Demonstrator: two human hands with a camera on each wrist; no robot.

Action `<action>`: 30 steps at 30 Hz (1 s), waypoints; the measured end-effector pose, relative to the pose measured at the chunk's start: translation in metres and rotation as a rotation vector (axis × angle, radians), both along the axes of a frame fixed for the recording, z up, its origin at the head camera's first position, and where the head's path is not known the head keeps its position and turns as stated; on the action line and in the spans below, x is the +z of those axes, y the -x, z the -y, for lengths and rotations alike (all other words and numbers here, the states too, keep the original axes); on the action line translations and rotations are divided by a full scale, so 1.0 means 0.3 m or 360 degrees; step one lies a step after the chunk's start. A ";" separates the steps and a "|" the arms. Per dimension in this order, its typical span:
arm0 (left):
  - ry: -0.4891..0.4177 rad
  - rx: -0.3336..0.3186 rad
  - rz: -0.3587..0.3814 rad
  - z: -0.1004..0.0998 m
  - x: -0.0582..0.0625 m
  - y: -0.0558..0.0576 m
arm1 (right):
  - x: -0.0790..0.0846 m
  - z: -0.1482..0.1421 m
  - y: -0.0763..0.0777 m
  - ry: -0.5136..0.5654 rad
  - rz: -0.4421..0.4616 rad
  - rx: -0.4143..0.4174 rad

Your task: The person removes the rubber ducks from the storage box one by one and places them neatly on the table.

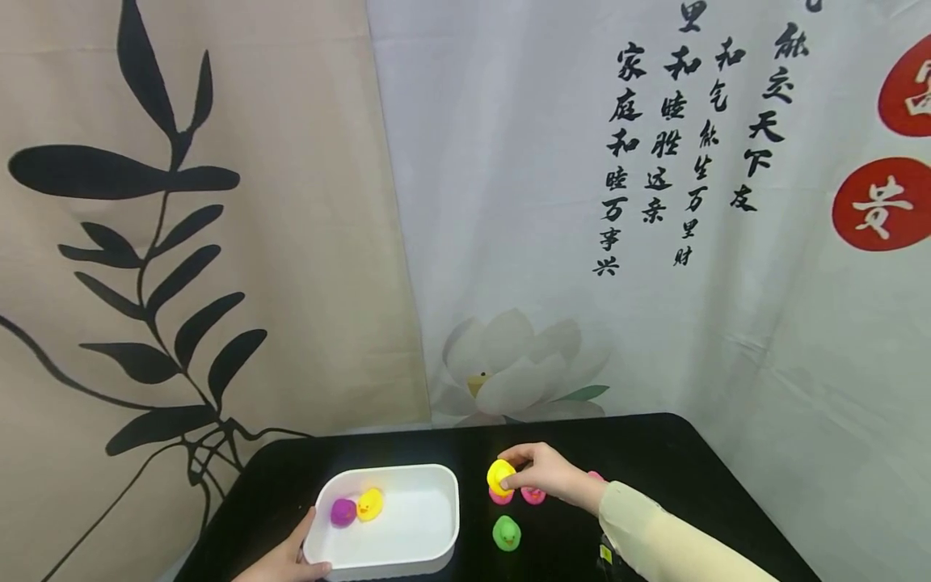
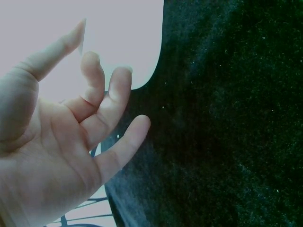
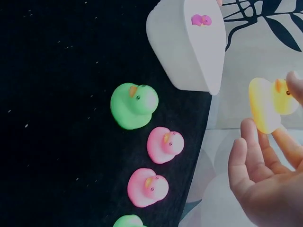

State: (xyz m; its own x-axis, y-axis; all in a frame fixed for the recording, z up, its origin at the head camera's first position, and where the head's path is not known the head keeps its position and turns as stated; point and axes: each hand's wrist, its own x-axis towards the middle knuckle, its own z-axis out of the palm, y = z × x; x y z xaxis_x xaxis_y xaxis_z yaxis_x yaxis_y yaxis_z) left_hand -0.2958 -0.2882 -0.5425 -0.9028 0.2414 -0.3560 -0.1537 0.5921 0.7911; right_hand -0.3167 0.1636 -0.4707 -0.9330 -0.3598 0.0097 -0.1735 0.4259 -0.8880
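Note:
My right hand [image 1: 541, 470] pinches a yellow rubber duck [image 1: 500, 475] between thumb and fingertips, right of the white tray [image 1: 418, 517]. In the right wrist view this yellow duck [image 3: 265, 105] is raised off the table, its head towards the thumb. My left hand [image 1: 287, 558] grips the tray's near left corner, with thumb and fingers at its wall; the left wrist view shows the fingers [image 2: 120, 85] bent against the tray's side. Inside the tray, a purple duck [image 1: 343, 512] and another yellow duck [image 1: 370, 504] lie side by side at the left.
On the black table [image 1: 480, 566], a green duck [image 1: 507, 533] sits right of the tray. Pink ducks [image 3: 164, 145] stand behind it, one partly under the held duck in the head view. Another green duck [image 3: 129, 221] shows at the right wrist view's lower edge. A printed curtain [image 1: 509, 202] hangs behind.

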 end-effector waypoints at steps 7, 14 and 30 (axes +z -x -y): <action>-0.0032 -0.0035 -0.0004 0.009 0.010 -0.005 | -0.016 -0.037 -0.019 0.0022 0.0025 -0.0011; -0.0015 -0.0006 -0.0001 0.003 0.008 0.000 | -0.055 -0.078 -0.034 -0.0021 0.0028 -0.0050; -0.0082 -0.0007 0.0005 0.004 0.001 -0.017 | -0.149 -0.171 -0.054 -0.0078 0.0159 -0.0117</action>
State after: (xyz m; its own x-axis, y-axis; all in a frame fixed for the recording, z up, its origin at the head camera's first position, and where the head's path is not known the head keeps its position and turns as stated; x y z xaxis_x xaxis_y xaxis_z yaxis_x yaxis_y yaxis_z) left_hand -0.2907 -0.2893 -0.5423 -0.9005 0.2633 -0.3461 -0.1539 0.5514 0.8200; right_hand -0.3005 0.2149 -0.5155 -0.9523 -0.2881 -0.1007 -0.0518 0.4775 -0.8771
